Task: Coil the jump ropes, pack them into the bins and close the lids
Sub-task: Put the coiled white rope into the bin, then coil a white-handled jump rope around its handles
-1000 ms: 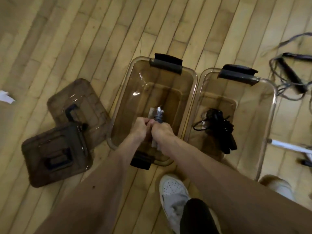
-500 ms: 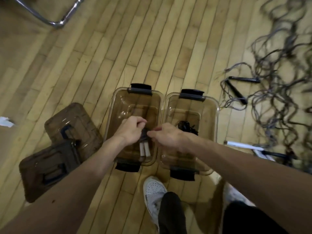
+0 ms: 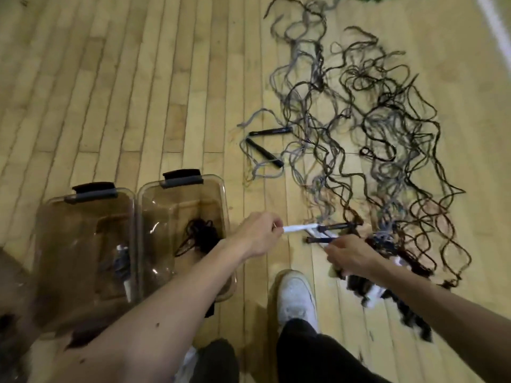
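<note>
While both arms reach out to the right of the bins, the scene is:
L hand (image 3: 257,234): thumb + fingers pinched on end of white handle (image 3: 298,228), held above the floor.
R hand (image 3: 352,254): fingers curled on second handle (image 3: 318,240), just below the first; grip blurred.
Rope tangle (image 3: 373,150): loose on floor, beyond + right of both hands.
Left bin (image 3: 52,205): lid off, coiled rope (image 3: 121,265) inside.
Right bin (image 3: 221,194): lid off, touching left bin, black coil (image 3: 200,236) inside.
</note>
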`<state>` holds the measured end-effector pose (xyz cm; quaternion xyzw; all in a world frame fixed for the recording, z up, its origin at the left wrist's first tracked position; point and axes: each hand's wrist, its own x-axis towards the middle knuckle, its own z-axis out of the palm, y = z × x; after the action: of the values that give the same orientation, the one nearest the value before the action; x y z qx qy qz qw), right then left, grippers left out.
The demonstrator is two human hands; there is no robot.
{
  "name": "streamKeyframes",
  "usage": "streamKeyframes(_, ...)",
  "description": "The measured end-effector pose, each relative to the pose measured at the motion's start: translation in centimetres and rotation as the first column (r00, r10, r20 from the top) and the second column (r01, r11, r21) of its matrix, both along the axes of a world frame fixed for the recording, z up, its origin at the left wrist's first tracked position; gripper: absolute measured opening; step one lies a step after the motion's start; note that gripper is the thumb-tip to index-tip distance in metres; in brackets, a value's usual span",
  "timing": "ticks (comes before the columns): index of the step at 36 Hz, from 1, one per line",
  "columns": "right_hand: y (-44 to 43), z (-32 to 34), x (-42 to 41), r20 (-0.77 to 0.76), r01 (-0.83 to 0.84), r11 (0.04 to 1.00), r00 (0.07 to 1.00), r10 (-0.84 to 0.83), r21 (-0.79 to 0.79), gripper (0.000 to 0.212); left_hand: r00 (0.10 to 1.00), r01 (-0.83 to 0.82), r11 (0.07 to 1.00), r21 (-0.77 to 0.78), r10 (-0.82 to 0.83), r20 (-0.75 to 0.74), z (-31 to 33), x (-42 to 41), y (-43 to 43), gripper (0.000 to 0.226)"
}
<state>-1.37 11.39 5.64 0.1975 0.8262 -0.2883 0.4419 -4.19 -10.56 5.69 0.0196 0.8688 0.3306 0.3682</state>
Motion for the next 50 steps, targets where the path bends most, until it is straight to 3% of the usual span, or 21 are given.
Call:
streamKeyframes(3,0.8,-3.6,1.7,-0.016,-0.070,0.997,0.997,0.071,0.025,0.025,0.999,0.047,0.998,-0.050,-0.046,0.025,-3.8,-0.4,2.3,0.035)
streamKeyframes(9,0.1,-8.6,0.8,-0.085,-0.212,0.975,0.972,0.217,0.070,0.054,0.988,0.141,0.984,-0.107,-0.147,-0.054,-10.3,-1.3,6.2,0.041)
streamKeyframes(16,0.4,-12.5,-1.2,-0.046,-0.155,0.987,0.986,0.157,0.043,0.051,0.984,0.163,0.983,-0.080,-0.168,-0.056,-15.5,-2.3,8.6,0.057)
streamKeyframes(18,0.4,-12.9,-1.4,-0.069,-0.157,0.987,0.986,0.155,-0.019,0.048,0.993,0.115,0.993,-0.039,-0.116,-0.020,-16.1,-2.3,9.1,0.055)
streamKeyframes(24,0.8,-13.9,-0.3,-0.048,-0.131,0.984,0.991,0.126,-0.119,0.057,0.988,-0.114,0.993,0.041,0.109,0.111,-16.8,-1.2,7.6,0.016)
streamKeyframes(30,0.4,-13.4,0.1,-0.035,-0.248,0.964,0.967,0.252,0.094,0.035,0.957,-0.250,0.966,0.070,0.236,0.167,-15.7,-0.5,5.0,0.030)
streamKeyframes(33,0.4,-13.6,-0.1,0.019,-0.234,0.952,0.972,0.235,0.197,0.037,0.881,-0.454,0.888,0.071,0.436,0.186,-14.5,-0.8,3.5,0.032)
streamKeyframes(35,0.3,-13.4,-0.4,0.011,-0.206,0.955,0.978,0.209,0.213,0.043,0.767,-0.630,0.766,0.123,0.591,0.249,-14.2,-1.1,2.9,0.030)
streamKeyframes(37,-0.3,-12.9,-0.8,-0.051,-0.137,0.976,0.988,0.147,0.167,0.046,0.666,-0.735,0.662,0.149,0.661,0.346,-13.6,-1.1,2.9,0.028)
streamKeyframes(40,-2.2,-12.5,-1.5,-0.127,-0.059,0.998,0.990,0.061,0.022,0.054,0.643,-0.747,0.648,0.150,0.645,0.413,-13.5,-0.6,3.9,0.022)
streamKeyframes(42,-3.5,-12.6,-1.6,-0.134,-0.049,0.998,0.990,0.045,-0.025,0.053,0.644,-0.752,0.641,0.154,0.663,0.382,-13.7,-0.2,4.6,0.017)
streamKeyframes(45,-4.4,-13.5,-1.9,-0.142,0.100,0.995,0.985,-0.102,-0.026,0.055,0.684,-0.728,0.670,0.145,0.697,0.216,-14.0,-0.1,5.0,0.017)
streamKeyframes(47,-4.4,-14.1,-2.0,-0.175,0.173,0.984,0.971,-0.164,0.037,0.050,0.660,-0.751,0.646,0.140,0.740,0.127,-14.4,-0.4,4.8,0.021)
streamKeyframes(50,-4.4,-14.5,-2.3,-0.192,0.169,0.974,0.971,-0.140,0.148,0.040,0.590,-0.806,0.576,0.140,0.800,0.107,-15.1,-1.9,4.5,0.025)
